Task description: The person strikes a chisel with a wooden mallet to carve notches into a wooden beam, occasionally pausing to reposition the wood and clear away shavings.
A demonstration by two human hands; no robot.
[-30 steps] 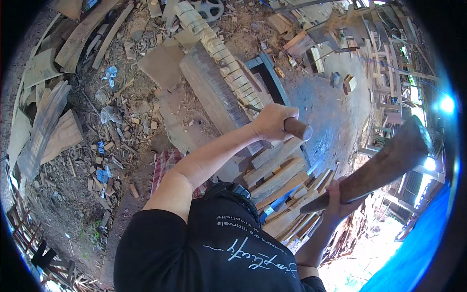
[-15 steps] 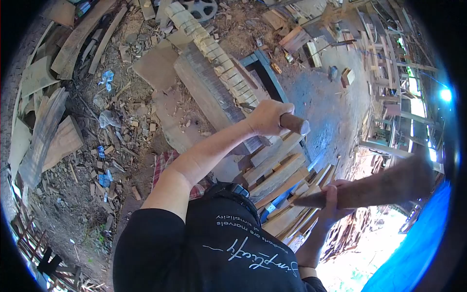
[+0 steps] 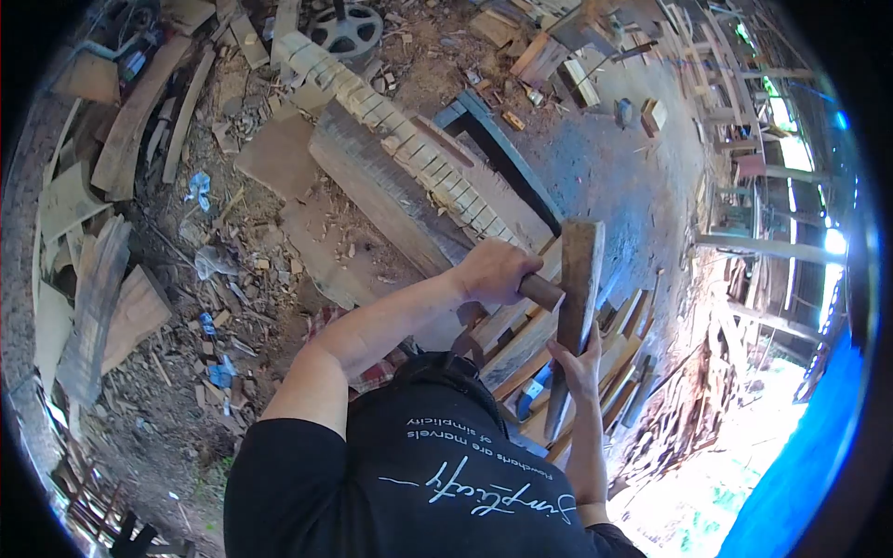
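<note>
My left hand [image 3: 495, 270] is wrapped round a thick wooden chisel handle [image 3: 542, 292], over the near end of a long timber beam [image 3: 391, 138]. A row of notched cuts and raised chips runs along the beam. The chisel's blade is hidden behind the fist. My right hand [image 3: 580, 365] grips a wooden mallet [image 3: 581, 274] near its narrow lower part, the thumb along its side. The mallet's broad, flat face is right at the butt of the chisel handle.
Stacked planks [image 3: 521, 358] lie close in front of my body. Beyond the beam is a dark blue frame [image 3: 507, 153]. Wood scraps and litter cover the ground at left, with a spoked wheel [image 3: 346, 30] at the back. A blue sheet [image 3: 800, 456] hangs at right.
The mallet has swung left from far out at the right to the chisel's butt. My left hand keeps its hold on the handle. The whole view has shifted slightly.
</note>
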